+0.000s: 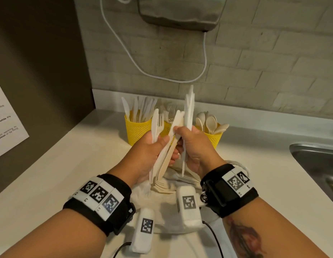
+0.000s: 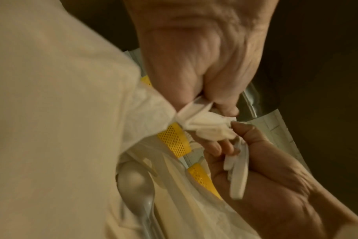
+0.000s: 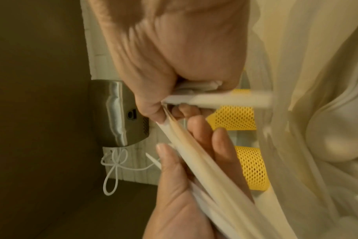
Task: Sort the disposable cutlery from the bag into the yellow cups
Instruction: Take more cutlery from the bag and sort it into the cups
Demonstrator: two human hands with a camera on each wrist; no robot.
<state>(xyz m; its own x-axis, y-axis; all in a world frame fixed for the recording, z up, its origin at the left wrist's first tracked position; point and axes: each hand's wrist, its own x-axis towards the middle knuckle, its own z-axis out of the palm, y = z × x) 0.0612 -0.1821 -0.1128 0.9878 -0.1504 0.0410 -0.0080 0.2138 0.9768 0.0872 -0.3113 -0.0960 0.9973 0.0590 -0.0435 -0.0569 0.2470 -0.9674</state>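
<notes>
My left hand (image 1: 162,144) grips a fanned bundle of white and beige cutlery (image 1: 164,159), mostly knives with a fork among them. My right hand (image 1: 180,138) holds several white knives (image 1: 189,108) upright, and its thumb and fingertips pinch the top of the left bundle. Both hands hover over the white plastic bag (image 1: 162,203), where several forks (image 1: 162,186) and a spoon (image 2: 137,181) lie. Behind stand three yellow mesh cups: the left cup (image 1: 136,131) with knives, the middle cup (image 1: 168,127) with forks, and the right cup (image 1: 215,138) with spoons.
The cups stand on a white counter (image 1: 78,164) near the brick back wall. A steel sink (image 1: 314,161) lies at the right edge. A metal hand dryer (image 1: 180,12) with a white cable (image 1: 204,62) hangs above. A brown wall with a paper notice (image 1: 5,127) closes the left.
</notes>
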